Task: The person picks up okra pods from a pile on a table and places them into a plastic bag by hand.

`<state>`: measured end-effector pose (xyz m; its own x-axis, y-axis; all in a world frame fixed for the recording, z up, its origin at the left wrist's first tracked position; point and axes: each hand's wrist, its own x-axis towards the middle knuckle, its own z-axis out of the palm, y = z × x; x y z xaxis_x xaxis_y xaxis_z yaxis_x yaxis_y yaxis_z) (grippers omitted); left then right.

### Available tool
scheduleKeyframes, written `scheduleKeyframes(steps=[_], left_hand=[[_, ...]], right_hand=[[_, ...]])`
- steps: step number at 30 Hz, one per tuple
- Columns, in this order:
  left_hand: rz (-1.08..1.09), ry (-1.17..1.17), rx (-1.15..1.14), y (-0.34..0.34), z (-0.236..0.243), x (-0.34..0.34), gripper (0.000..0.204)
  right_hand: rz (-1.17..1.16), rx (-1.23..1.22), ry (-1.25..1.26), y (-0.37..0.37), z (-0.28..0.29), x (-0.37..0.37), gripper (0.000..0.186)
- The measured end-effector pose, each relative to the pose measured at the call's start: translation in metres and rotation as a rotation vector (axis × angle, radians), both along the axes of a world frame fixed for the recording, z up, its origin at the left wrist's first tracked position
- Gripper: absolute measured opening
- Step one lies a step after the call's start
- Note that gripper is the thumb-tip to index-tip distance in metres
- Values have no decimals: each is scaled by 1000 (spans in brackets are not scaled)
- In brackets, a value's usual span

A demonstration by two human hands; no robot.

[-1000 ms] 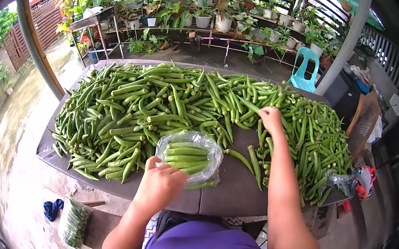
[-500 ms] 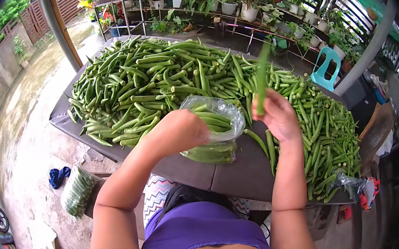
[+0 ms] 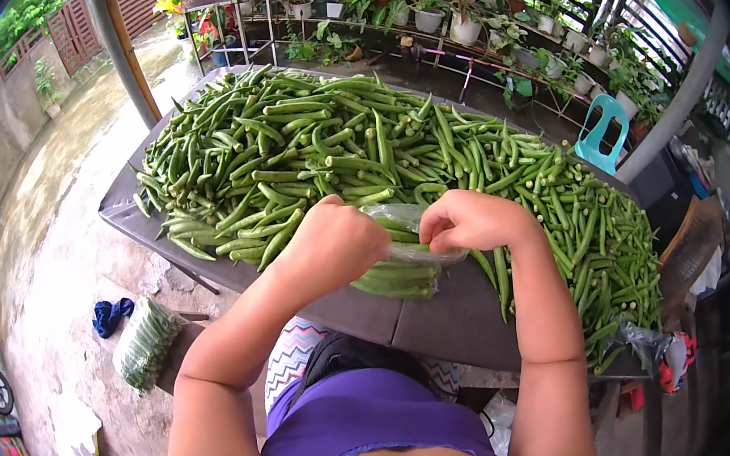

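Note:
A clear plastic bag (image 3: pixel 411 250) partly filled with green okra pods (image 3: pixel 393 280) lies on the table's near side, its mouth spread toward the right. My left hand (image 3: pixel 344 239) is closed on the left edge of the bag's mouth. At the opposite side of the mouth is my right hand (image 3: pixel 476 218), fingers bent and drawn together, tips down at the opening. What they pinch is hidden behind the fingers. Just beyond both hands rises a large heap of loose okra (image 3: pixel 284 147), and smaller pods (image 3: pixel 588 248) spread along the right side.
The dark brown table (image 3: pixel 348 315) carries the okra. Left of it, a packed bag of okra (image 3: pixel 146 343) rests by a dark blue cloth (image 3: pixel 112 317). A teal plastic chair (image 3: pixel 602 133) and potted plants (image 3: pixel 464 29) stand beyond. Crumpled plastic (image 3: pixel 639 341) lies at the right corner.
My right hand has come down and left to the bag's mouth. The okra pod it held upright is no longer visible in it. My left hand stays at the bag.

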<state>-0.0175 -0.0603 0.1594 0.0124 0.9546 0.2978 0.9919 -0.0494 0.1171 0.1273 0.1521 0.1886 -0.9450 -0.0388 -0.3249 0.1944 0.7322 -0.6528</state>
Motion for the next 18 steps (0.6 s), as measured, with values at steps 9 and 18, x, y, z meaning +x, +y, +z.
scheduleKeyframes(steps=[9, 18], left_hand=[[-98, -289, 2, 3, 1, -8, 13], [-85, -198, -15, 7, 2, -7, 9]], right_hand=[[56, -84, -42, 20, 18, 3, 22], [-25, 5, 130, 22, 40, 5, 22]])
